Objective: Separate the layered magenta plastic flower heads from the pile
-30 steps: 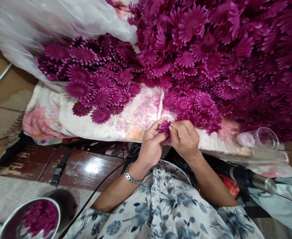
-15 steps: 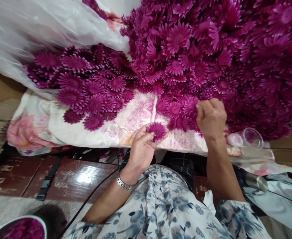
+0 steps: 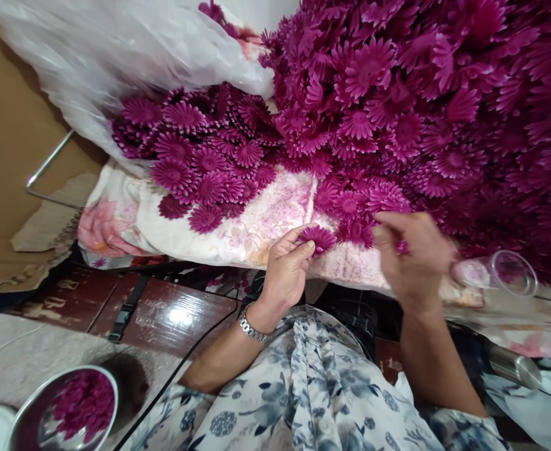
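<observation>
My left hand (image 3: 288,263) pinches a purple artificial daisy head (image 3: 319,240) by its edge, thumb on top, above the front edge of the cloth. To its right, my right hand (image 3: 411,257) is curled and smeared by motion. A small purple flower piece (image 3: 402,247) shows among its fingers; its exact shape is blurred. Just beyond both hands lies a big heap of loose purple flower heads (image 3: 369,72). Left of the heap, stacked flower heads (image 3: 210,160) rest on the floral cloth (image 3: 120,219).
A clear plastic cup (image 3: 514,274) lies on its side near the right front edge. Clear plastic sheeting (image 3: 139,50) covers the back left. On the floor stands a metal bowl (image 3: 111,416) with purple pieces inside. A black cable (image 3: 181,357) runs beside my left arm.
My right hand has come back from the heap toward me, with a purple bit now showing in it. My left hand still holds the daisy head, now tilted. The view has shifted left.
</observation>
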The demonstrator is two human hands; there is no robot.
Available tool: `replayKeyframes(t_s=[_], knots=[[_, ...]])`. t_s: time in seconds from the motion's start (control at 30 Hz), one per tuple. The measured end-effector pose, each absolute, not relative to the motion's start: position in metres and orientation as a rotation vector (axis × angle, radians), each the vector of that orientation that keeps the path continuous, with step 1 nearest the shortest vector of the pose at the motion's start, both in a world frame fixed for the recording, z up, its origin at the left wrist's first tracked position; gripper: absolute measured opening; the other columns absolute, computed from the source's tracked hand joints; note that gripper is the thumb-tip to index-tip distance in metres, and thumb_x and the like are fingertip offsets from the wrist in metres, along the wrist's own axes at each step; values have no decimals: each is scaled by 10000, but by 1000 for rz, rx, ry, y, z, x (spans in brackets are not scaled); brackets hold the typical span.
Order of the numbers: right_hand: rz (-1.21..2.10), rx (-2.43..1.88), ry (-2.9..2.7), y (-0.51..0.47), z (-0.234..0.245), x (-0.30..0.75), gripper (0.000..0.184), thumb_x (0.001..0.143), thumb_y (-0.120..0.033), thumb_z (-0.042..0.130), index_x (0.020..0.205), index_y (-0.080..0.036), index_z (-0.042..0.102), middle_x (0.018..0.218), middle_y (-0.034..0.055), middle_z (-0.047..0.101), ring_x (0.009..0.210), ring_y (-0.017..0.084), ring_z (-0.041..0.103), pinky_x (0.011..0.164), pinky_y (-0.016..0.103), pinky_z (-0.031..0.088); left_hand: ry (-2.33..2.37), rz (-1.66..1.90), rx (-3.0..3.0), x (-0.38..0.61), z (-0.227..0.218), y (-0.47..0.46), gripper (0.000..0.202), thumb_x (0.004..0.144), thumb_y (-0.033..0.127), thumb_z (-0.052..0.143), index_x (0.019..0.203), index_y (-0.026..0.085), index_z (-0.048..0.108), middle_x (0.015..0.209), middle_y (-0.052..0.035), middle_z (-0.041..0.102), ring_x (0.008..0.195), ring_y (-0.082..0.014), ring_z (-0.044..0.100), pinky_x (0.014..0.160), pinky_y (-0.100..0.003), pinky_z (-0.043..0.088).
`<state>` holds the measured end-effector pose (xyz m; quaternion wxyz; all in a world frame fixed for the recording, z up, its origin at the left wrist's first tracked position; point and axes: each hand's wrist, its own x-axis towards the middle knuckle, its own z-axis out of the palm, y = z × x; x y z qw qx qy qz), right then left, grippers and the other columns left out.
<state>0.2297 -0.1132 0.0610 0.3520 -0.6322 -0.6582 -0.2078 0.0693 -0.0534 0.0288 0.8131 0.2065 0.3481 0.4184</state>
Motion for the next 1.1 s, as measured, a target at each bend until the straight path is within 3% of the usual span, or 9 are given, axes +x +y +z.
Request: replayKeyframes(t_s=[0.1,0.33,0.57,0.8,1.0,1.1], knots=[[-256,-1495,-1888,-107,46,201,90,849,-127,562,904,-164,623,783,49,627,742,154,571,691,279,508,708,832,476,72,30,-57,240,592,114,705,831,134,687,714,4,662,630,-66,568,631,-165,457],[-55,-1451,-1920,-102,27,203,95,877,-169,538,951,-154,597,840,73,610,813,164,570,737,300,520,650,730,503,69,30,-58,334,580,60,659,900,140,711,750,-8,669,649,-71,566,638,-162,455],[-156,-1424,-1956,-102,23,203,76,878,-124,510,856,-161,573,775,56,574,758,159,540,707,290,494,645,710,480,70,28,-59,355,582,49,673,925,129,717,805,-35,697,698,-85,587,675,-169,458],[-322,-1507,-1922,-101,14,196,122,881,-111,452,799,-168,522,707,56,545,728,174,506,671,299,453,640,756,533,71,26,-61,299,600,139,734,900,139,729,790,-31,697,751,-117,611,754,-208,475],[-101,-1513,-1648,-100,19,188,111,879,-113,440,802,-176,490,703,20,493,662,133,494,604,255,431,655,772,509,71,25,-61,277,590,179,748,860,121,725,730,-36,692,669,-113,605,667,-214,479],[-295,-1551,-1529,-97,30,205,108,872,-121,452,788,-182,485,682,4,473,624,122,480,579,252,400,701,778,496,70,26,-60,320,565,181,762,876,124,716,715,-40,696,657,-136,618,654,-250,494]])
